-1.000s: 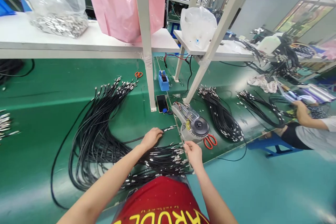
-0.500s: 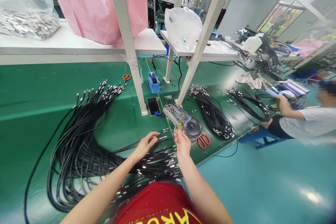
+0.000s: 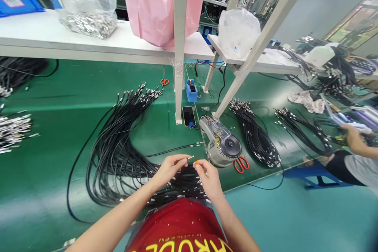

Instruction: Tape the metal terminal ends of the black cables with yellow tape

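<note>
In the head view, the left hand has thumb and fingertips together, clamped on a slim silver metal tip; what lies behind it is hidden by the fingers. The right hand pinches a small yellow-orange piece just beside that tip. Both hands are above a large, curved bunch of thin black cables with silver ends, spread on the glossy green surface. Two black cables with silver tips lie apart, beyond the left hand. Near the right hand are a rounded grey machine with a black disc and, against its side, orange-handled scissors.
</note>
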A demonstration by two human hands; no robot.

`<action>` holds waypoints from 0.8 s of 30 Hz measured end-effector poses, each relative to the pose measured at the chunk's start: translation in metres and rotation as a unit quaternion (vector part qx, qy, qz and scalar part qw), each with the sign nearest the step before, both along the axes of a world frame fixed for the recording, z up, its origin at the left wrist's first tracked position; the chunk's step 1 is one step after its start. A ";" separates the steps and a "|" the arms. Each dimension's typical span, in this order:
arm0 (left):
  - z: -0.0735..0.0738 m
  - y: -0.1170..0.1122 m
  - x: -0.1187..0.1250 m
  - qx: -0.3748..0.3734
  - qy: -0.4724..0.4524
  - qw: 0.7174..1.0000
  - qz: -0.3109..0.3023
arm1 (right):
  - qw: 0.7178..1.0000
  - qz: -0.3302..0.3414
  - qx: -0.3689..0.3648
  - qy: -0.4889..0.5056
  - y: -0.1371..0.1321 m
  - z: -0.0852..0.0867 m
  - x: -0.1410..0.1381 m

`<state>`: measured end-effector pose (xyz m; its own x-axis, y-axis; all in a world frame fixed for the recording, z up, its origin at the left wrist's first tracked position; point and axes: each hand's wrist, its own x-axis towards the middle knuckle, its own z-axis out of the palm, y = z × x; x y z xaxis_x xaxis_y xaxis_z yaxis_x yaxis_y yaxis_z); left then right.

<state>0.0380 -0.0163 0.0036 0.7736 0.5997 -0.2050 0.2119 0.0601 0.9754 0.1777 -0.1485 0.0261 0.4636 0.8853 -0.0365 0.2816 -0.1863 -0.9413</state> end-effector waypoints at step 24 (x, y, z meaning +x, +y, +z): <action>0.001 -0.013 -0.011 0.040 -0.039 0.995 0.079 | 1.000 0.013 -0.025 0.001 0.014 -0.001 -0.016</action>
<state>0.0274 -0.0289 0.0042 0.6802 0.7270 -0.0937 0.1290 0.0071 0.9916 0.1613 -0.1340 0.0253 0.4401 0.8941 -0.0827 0.2847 -0.2263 -0.9315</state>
